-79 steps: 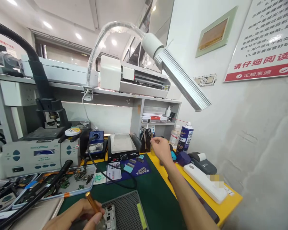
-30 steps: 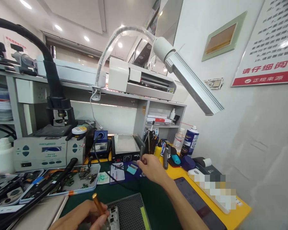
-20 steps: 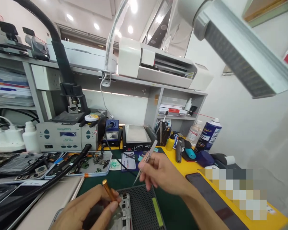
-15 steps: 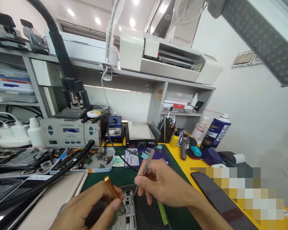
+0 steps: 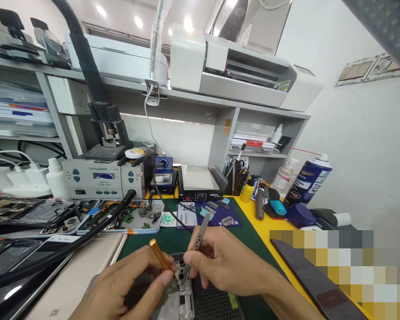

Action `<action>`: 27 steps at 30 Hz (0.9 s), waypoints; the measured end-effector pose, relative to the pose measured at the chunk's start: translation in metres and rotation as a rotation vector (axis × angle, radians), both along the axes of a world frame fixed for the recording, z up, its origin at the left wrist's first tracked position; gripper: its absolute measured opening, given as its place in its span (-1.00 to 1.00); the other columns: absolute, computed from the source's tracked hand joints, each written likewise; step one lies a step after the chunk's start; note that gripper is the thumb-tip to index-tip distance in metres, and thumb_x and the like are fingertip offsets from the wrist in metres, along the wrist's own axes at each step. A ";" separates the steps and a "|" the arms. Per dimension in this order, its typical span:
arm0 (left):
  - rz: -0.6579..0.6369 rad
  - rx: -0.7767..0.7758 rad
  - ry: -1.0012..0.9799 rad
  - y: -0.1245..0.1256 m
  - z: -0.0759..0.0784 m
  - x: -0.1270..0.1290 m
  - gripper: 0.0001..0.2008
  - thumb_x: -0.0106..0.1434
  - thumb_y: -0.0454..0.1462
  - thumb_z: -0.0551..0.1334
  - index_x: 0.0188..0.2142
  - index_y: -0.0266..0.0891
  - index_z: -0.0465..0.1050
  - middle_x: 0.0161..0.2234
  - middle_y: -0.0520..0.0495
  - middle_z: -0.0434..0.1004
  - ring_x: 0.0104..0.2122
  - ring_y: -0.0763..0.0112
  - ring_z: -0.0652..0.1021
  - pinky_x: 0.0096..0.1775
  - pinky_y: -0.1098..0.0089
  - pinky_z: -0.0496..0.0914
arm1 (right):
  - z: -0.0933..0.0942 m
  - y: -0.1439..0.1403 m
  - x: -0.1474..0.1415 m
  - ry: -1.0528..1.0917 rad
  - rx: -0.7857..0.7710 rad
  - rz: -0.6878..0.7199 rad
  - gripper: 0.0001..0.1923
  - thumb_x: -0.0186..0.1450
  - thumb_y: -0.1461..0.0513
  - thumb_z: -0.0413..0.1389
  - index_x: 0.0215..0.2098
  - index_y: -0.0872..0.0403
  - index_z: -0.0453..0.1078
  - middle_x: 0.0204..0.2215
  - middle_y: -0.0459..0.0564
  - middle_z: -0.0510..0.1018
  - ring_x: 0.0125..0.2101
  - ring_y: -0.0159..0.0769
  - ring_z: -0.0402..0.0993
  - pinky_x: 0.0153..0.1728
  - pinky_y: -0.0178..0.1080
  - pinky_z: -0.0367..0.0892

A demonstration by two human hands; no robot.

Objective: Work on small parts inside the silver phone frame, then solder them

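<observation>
Fingers of the left hand [image 5: 116, 276] pinch a gold tool [image 5: 158, 254] whose top leans away to the left; its lower end is hidden by those fingers. Fingers of the right hand [image 5: 225, 262] pinch metal tweezers [image 5: 200, 235], slanting down to the left. Below and between both sets of fingers lies an opened phone [image 5: 186, 295], partly covered by the left hand, over a dark perforated mat [image 5: 213, 304]. The tweezers' points reach into its far end; whether they touch or grip a part cannot be told. Good handling here likely calls for a light, even squeeze, the right wrist kept low and steady, and the gold tool held clear of the tweezers. Hard prying could bend small parts.
</observation>
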State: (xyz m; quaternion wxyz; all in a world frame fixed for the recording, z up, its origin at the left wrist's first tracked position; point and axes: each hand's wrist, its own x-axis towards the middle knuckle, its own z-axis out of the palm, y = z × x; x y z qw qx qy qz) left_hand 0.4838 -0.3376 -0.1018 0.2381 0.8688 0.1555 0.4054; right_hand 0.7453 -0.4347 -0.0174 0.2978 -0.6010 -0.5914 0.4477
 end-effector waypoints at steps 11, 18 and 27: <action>0.001 -0.030 0.051 0.003 0.005 0.000 -0.79 0.81 -0.13 0.33 0.07 0.16 0.81 -0.15 0.17 0.93 -0.18 0.45 0.95 -0.16 0.68 0.70 | -0.004 -0.003 -0.001 -0.039 0.081 0.034 -0.77 0.60 0.30 0.36 -0.22 -0.02 0.49 -0.34 -0.08 0.71 -0.38 -0.22 0.69 -0.42 -0.34 0.38; -0.007 -0.262 0.072 -0.008 0.023 0.009 -0.67 0.69 0.07 0.43 -0.06 -0.05 0.83 -0.34 -0.02 0.82 -0.27 0.19 0.84 -0.24 0.41 0.76 | -0.007 -0.001 0.002 -0.006 0.104 0.045 -0.72 0.55 0.28 0.41 -0.25 -0.05 0.44 -0.36 -0.11 0.69 -0.39 -0.23 0.67 -0.43 -0.33 0.32; -0.043 -0.248 0.084 -0.009 0.058 0.021 -0.62 0.60 0.19 0.51 -0.01 -0.02 0.82 -0.33 -0.02 0.83 -0.20 0.10 0.84 -0.17 0.35 0.76 | -0.011 0.005 0.002 0.028 0.101 0.071 -0.73 0.57 0.33 0.38 -0.24 -0.04 0.45 -0.45 -0.18 0.60 -0.42 -0.24 0.64 -0.43 -0.34 0.35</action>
